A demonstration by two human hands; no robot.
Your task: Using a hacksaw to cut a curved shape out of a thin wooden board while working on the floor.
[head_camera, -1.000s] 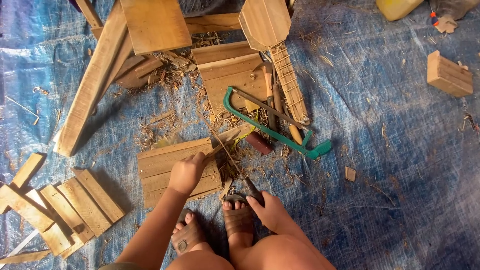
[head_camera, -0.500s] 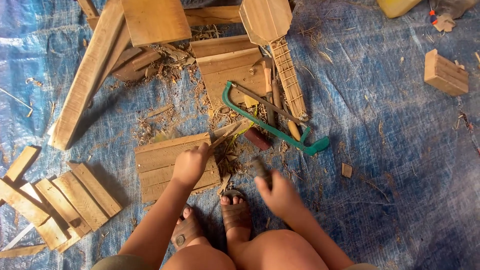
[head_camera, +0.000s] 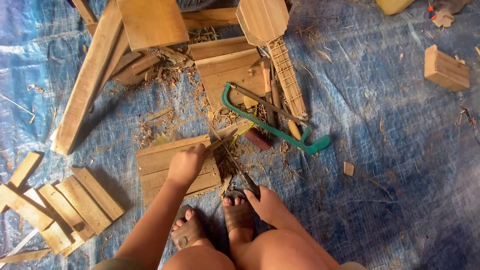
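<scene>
A stack of short wooden slats (head_camera: 177,167) is seen lying on the blue tarp (head_camera: 390,150), just in front of the person's feet (head_camera: 210,227). The left hand (head_camera: 186,164) is rested on the right part of the stack, fingers curled down; a thin strip of wood (head_camera: 220,141) is pinched at its fingertips and juts up and to the right, past the edge of the slats.

The right hand (head_camera: 267,204) is placed to the right of the stack, low beside the right foot. It is closed around the dark handle of a thin tool (head_camera: 235,162), whose slim blade is angled up and to the left and is crossed with the strip just above the left hand. Whether the blade is touching the strip cannot be told.

Wood shavings (head_camera: 165,125) are scattered around the stack and above it. A green-framed saw (head_camera: 272,127) is lying beyond the hands, well apart from both, next to a small dark red block (head_camera: 258,139). Above it a fretted wooden neck with an angular head (head_camera: 272,45) is set across flat boards (head_camera: 227,70). A long plank (head_camera: 92,75) is angled at upper left. More slats (head_camera: 55,205) are fanned out at lower left, and a wooden block (head_camera: 446,67) is noted alone at upper right.
</scene>
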